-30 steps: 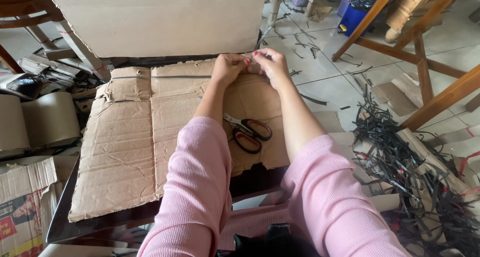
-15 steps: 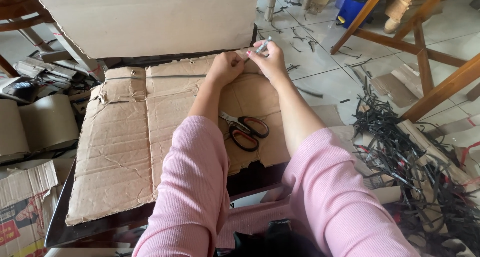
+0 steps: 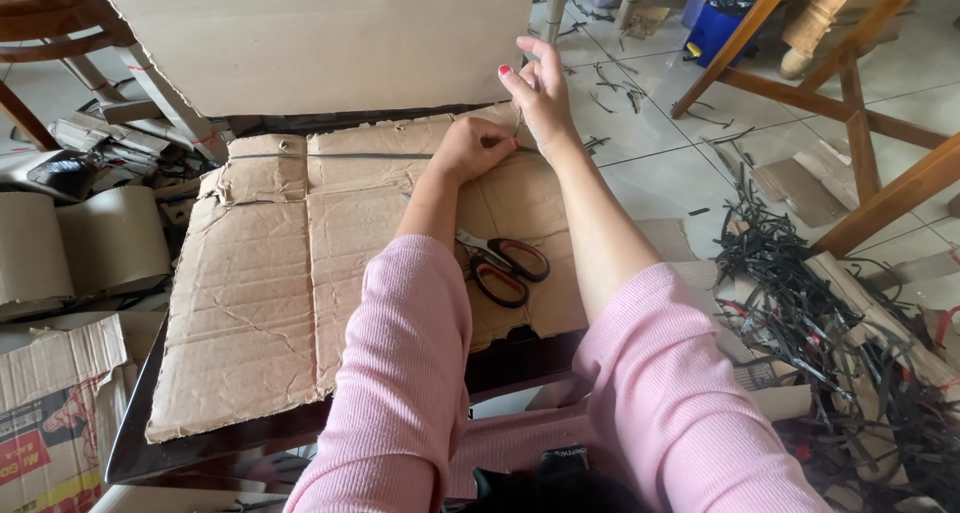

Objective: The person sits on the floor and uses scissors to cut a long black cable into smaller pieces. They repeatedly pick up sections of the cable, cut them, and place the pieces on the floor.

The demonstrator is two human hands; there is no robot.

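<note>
A flattened brown cardboard sheet [image 3: 280,273] lies on a dark table [image 3: 150,443]. A thin dark strip [image 3: 330,156] runs along the sheet's far edge. My left hand [image 3: 470,148] presses, fingers curled, on the far edge of the cardboard near the strip's right end. My right hand [image 3: 540,88] is raised just above that corner, pinching the end of the thin strip between thumb and finger, other fingers spread. Black-handled scissors [image 3: 505,263] lie on the cardboard between my forearms.
A large pale board [image 3: 310,33] leans up behind the table. Rolled cardboard [image 3: 70,243] and a printed box [image 3: 50,423] sit at the left. A heap of dark strips and scraps [image 3: 830,323] lies on the tiled floor at right, beside wooden furniture legs [image 3: 860,103].
My right hand has lifted up and away from the cardboard's far corner, pulling the strip end with it. My left hand stays pressed on the edge.
</note>
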